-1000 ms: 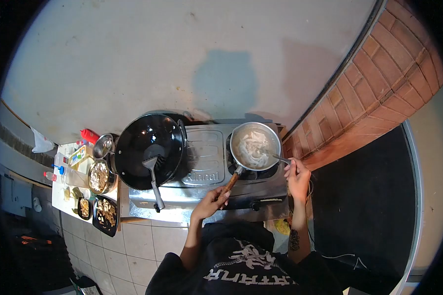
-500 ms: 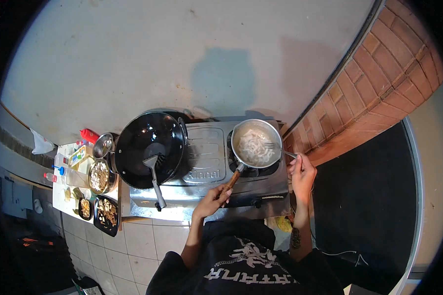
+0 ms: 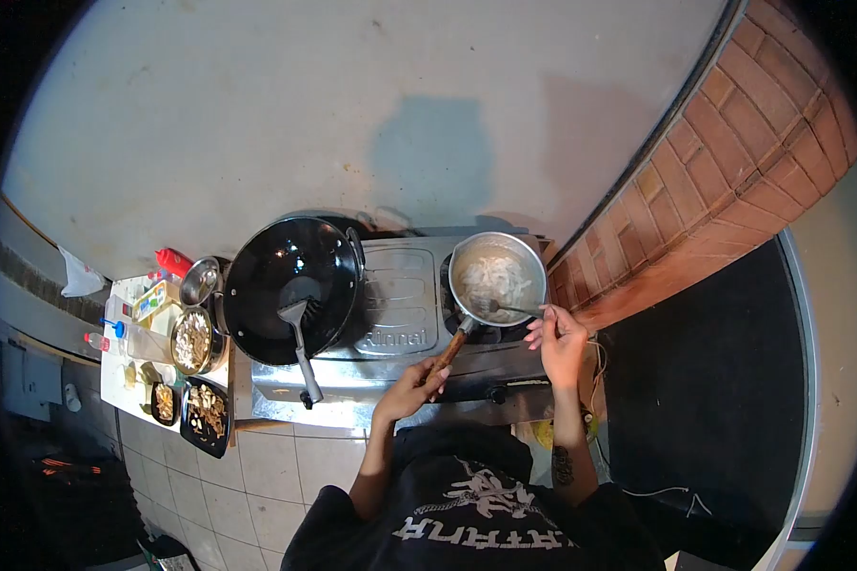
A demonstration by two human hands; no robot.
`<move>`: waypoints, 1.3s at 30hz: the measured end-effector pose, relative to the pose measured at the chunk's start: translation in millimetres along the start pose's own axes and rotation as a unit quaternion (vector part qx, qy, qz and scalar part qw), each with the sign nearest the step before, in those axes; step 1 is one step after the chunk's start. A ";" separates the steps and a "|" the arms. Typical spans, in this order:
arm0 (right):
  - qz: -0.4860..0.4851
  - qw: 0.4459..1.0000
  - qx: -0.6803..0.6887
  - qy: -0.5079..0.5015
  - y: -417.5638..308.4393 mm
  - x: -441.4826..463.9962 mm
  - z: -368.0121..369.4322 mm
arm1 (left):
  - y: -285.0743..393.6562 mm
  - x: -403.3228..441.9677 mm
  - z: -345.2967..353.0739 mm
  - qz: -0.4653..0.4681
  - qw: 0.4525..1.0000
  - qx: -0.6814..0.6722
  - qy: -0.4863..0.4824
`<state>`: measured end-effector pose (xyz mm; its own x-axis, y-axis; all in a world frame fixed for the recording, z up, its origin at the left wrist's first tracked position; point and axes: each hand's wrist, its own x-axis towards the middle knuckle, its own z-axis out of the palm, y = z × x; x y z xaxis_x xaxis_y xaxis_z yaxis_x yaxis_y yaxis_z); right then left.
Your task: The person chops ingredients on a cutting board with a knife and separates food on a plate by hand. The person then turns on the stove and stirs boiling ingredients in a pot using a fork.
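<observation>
A metal saucepan (image 3: 535,259) with a wooden handle (image 3: 452,349) stands on the right burner of the stove. Pale strips in cloudy liquid (image 3: 493,276) fill its lower part. My left hand (image 3: 413,390) is closed around the wooden handle. Over the pan's front right rim, my right hand (image 3: 560,341) pinches the end of a fork (image 3: 517,308). The fork's head dips into the liquid near the front side of the pan, so its tines are hard to make out.
A black wok (image 3: 257,276) with a grey-handled spatula (image 3: 298,343) sits on the left of the stove (image 3: 390,271). Further left, a side table (image 3: 114,381) bears a bowl of chopped food (image 3: 192,341), black dishes (image 3: 207,419) and a red bottle (image 3: 172,262). A brick pillar (image 3: 676,209) rises at right.
My right hand has moved left and slightly down, bringing the fork from the pan's right side towards its front. The pale strips have shifted. My left hand stays on the handle.
</observation>
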<state>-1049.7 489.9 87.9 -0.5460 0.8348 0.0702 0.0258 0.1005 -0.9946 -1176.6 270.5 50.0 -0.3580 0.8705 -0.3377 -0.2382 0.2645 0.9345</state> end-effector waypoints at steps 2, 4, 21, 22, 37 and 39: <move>-0.022 0.999 0.014 -0.032 1.0 2.4 -1.4 | -4.7 1.6 -0.9 0.002 1.000 -0.014 -0.002; -0.030 0.998 -0.007 -0.057 0.5 3.5 -4.7 | -4.2 2.1 -0.5 0.003 1.000 -0.013 -0.003; -0.178 0.957 -0.224 0.036 -6.5 55.8 -8.2 | -4.0 2.6 -0.5 0.026 1.000 0.008 0.015; -0.182 0.956 -0.228 0.022 -6.3 56.6 -2.8 | -3.5 2.6 -1.2 0.027 0.999 0.023 0.012; -0.148 0.948 -0.213 -0.185 -46.7 36.4 -35.9 | 0.4 0.9 4.8 0.042 0.997 0.023 0.053; -0.165 0.946 -0.225 -0.165 -43.5 41.4 -43.9 | 3.8 -0.8 5.3 0.041 0.998 0.023 0.051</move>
<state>-1036.7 543.8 137.4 -0.8169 0.5097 0.2699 0.1214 0.6095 -0.7835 -1172.4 273.0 54.4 -0.4649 0.8441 -0.2673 -0.1630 0.2151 0.9629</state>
